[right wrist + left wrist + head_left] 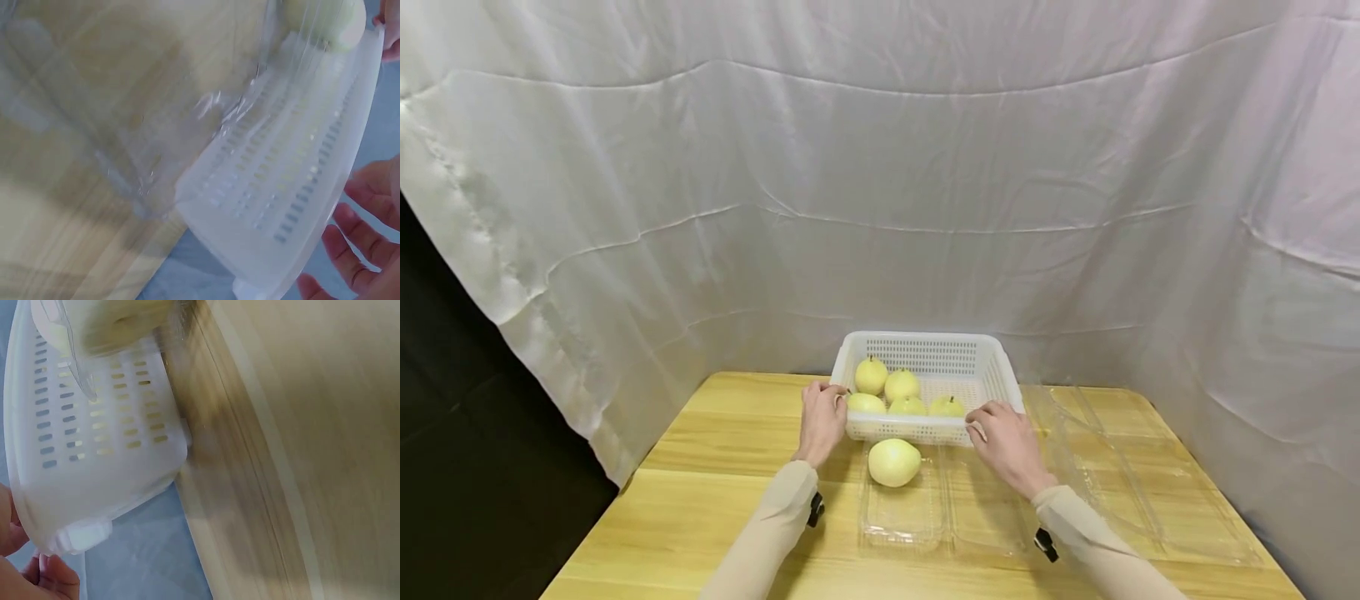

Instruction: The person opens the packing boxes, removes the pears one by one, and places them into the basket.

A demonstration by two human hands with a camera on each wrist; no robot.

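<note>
A white perforated plastic basket [925,432] stands at the back of the table with several yellow-green pears [902,385] inside. My left hand [822,421] grips the rim at its front left corner; in the left wrist view, fingers lie on both sides of that rim. At the front right corner my right hand [1009,446] holds the rim between thumb and curved fingers, seen beside the basket wall [250,225] in the right wrist view. Just in front, one larger-looking pear [894,462] sits at the far end of a clear plastic clamshell box [904,521].
The clamshell's clear lid [988,508] lies spread to the right of the box. More transparent plastic packaging [1105,467] covers the table's right side. A grey curtain [925,167] hangs behind the wooden table [700,492].
</note>
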